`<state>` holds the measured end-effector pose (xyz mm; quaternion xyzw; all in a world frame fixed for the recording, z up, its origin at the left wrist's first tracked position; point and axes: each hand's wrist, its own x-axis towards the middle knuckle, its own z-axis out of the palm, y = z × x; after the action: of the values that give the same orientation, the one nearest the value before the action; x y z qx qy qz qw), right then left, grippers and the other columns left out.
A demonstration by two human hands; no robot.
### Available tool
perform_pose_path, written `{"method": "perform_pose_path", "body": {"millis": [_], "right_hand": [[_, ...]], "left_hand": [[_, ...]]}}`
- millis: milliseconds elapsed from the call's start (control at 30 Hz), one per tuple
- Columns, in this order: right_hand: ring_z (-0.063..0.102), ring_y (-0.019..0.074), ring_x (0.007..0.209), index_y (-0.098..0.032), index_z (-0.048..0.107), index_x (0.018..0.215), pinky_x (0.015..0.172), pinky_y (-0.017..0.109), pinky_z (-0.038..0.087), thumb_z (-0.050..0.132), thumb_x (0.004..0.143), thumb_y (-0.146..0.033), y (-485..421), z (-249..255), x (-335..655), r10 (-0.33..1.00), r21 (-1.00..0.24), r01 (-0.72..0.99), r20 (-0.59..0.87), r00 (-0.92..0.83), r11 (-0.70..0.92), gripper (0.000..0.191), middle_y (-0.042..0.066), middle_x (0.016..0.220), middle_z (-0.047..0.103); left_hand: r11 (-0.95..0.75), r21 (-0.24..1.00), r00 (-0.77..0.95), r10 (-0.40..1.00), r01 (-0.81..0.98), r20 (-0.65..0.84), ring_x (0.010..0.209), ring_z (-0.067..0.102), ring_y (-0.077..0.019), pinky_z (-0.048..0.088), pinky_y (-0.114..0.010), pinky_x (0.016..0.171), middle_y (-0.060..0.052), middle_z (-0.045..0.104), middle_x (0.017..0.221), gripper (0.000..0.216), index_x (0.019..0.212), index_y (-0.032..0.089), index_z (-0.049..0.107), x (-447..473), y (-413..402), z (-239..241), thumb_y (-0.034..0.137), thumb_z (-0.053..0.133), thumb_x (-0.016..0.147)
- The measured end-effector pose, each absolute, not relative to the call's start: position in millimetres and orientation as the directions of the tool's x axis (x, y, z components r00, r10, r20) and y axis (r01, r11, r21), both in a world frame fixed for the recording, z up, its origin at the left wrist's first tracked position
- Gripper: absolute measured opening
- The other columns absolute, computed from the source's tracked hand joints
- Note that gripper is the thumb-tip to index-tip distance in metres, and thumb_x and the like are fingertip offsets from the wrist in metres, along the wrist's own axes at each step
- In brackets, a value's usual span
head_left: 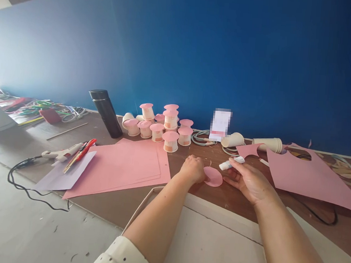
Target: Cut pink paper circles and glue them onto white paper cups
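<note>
A pink paper circle (213,177) lies at the table's front part between my two hands. My left hand (193,168) is closed at the circle's left edge, fingers curled down and partly hidden. A small white tube that looks like a glue stick (231,163) is in my right hand (250,181), held between thumb and fingers just above and right of the circle. Behind my hands stand several paper cups with pink round tops (170,142), some stacked, with small window and door shapes on their sides.
Pink paper sheets (124,160) lie left, with a red utility knife (80,155) and a glue gun (63,152) beside them. A black flask (105,113) stands behind. Cut pink paper (306,174), loose cups (267,144) and a propped phone-like screen (220,125) are right and back.
</note>
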<state>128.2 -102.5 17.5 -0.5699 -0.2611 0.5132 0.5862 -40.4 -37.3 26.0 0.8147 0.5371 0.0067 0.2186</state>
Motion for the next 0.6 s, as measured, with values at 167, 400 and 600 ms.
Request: {"method": "perform_pose_path", "body": {"millis": [167,400,600], "right_hand": [[0.058,0.0155,0.078,-0.026,0.071,0.083,0.072,0.034,0.059,0.085,0.065,-0.041,-102.1,17.1,127.3,0.899,-0.932,-0.316,-0.283,0.334,-0.176,0.027,0.001,0.092,0.069],[0.06,0.0145,0.076,-0.026,0.073,0.083,0.061,0.023,0.056,0.085,0.067,-0.037,-100.4,20.9,132.3,0.849,-0.921,-0.386,-0.249,0.466,-0.057,0.023,0.002,0.091,0.069],[0.063,0.0184,0.089,-0.025,0.075,0.083,0.071,0.026,0.057,0.084,0.068,-0.035,-105.3,26.1,128.8,0.927,-0.918,-0.395,-0.185,0.325,-0.045,0.02,0.002,0.095,0.071]], "left_hand": [[-0.317,0.467,0.45,0.869,0.826,-0.206,0.108,0.061,-0.0265,0.051,-0.03,0.084,-0.01,0.066,0.117,0.042,0.101,0.02,0.067,-40.2,-28.0,17.5,0.036,0.078,0.064],[0.079,0.946,0.284,0.943,0.314,-0.173,0.065,0.054,-0.0107,0.043,-0.023,0.061,0.0,0.064,0.074,0.011,0.079,0.018,0.062,-43.2,-18.8,12.7,0.024,0.07,0.074],[0.248,0.942,0.297,0.938,-0.225,-0.176,0.058,0.05,-0.0063,0.041,-0.021,0.06,0.0,0.058,0.069,0.02,0.071,0.014,0.059,-40.9,-16.7,11.9,0.021,0.077,0.069]]}}
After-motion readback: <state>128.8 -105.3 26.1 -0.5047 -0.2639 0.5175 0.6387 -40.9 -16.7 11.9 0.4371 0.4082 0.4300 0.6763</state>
